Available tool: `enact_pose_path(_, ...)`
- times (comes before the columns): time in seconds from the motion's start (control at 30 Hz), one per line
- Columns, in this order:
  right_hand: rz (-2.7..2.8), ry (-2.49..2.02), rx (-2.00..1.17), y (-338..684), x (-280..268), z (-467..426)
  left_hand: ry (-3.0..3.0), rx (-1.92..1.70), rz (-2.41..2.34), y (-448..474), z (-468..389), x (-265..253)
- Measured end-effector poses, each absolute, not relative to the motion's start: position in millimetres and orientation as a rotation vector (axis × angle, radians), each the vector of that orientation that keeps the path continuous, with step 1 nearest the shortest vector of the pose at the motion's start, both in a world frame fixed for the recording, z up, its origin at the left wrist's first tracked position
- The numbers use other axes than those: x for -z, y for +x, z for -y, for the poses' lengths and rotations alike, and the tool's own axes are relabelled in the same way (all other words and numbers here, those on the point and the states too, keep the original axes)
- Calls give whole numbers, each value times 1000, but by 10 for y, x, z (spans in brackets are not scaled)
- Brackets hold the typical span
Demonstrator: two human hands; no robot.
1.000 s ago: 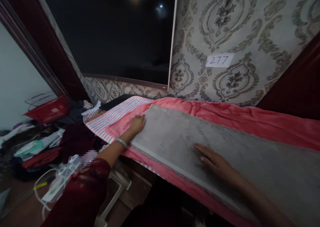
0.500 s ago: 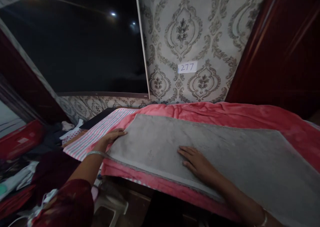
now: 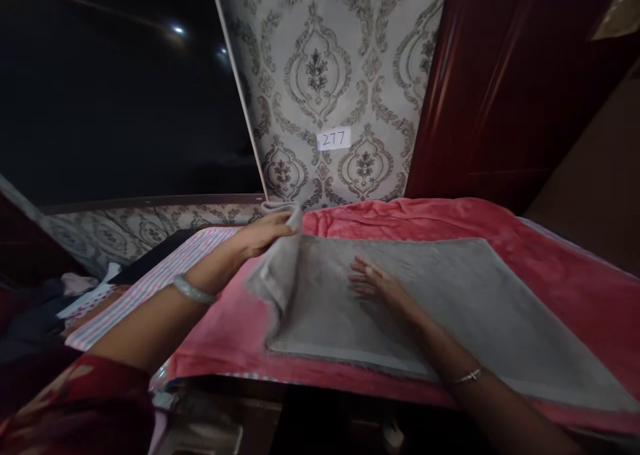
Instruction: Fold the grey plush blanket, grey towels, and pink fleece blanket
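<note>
A long grey towel [image 3: 420,295] lies over a pink plush blanket [image 3: 215,328]. My left hand [image 3: 265,235] grips the towel's left end, which is lifted and bent over to the right in a soft fold. Part of the left fingers is behind the raised cloth. Over the middle of the towel is my right hand [image 3: 377,281], its fingers spread and slightly blurred. Whether the right palm touches the towel, I cannot tell.
A striped cloth [image 3: 185,261] lies to the left, beside a dark flat object [image 3: 155,258]. Behind stand a large black screen [image 3: 125,108], a patterned wall with a paper marked 277 [image 3: 334,139], and a dark red wooden panel [image 3: 480,95]. Clothes are heaped at far left.
My left hand has taken up the towel's left end and moved it right, baring pink blanket beneath. My right hand's fingers have spread. The view has turned to the right.
</note>
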State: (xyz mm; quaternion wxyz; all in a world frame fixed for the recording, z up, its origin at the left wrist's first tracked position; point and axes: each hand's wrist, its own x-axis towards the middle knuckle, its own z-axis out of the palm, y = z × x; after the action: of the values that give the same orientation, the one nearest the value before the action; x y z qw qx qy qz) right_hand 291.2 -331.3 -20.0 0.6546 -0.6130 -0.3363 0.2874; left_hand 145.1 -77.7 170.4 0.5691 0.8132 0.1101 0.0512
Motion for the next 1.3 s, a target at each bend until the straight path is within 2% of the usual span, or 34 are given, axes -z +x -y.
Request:
enact_pose_path(0.13,569,-1193,-683,3112,93,3634,1960,-41,-110,2074,1643,-1492)
enact_pose_path(0.23,496,-1170,-746,3121,140,3852,1908,306,-47,2352,2071,-1058)
enact_pose_path(0.3,510,-1171,-753,3085,197,3907,1903,376,-13,2463,2153,-800)
enact_pose_path(0.37,548,-1164,-709,3054,244,3900,2081,210,-48,2547,2051,-641)
enact_pose_path(0.5,500,-1137,-613,3045,300,3836,2481,-352,-301,2634,1482,-550)
enact_pose_path(0.6,449,-1183,-622,3057,320,3798,2576,-496,-505,2629,1049,-496)
enact_pose_path(0.73,483,-1328,-592,3062,285,3780,2705,-495,-606,2670,758,-357)
enact_pose_path(0.9,509,-1482,-400,3070,287,3909,2845,-418,-568,2829,705,-261)
enact_pose_path(1.07,392,-1629,-470,3045,367,4041,2963,-293,-514,2985,774,-265)
enact_pose_path(1.3,558,-1712,-371,2860,270,4133,2967,-170,-52,3560,1155,-311)
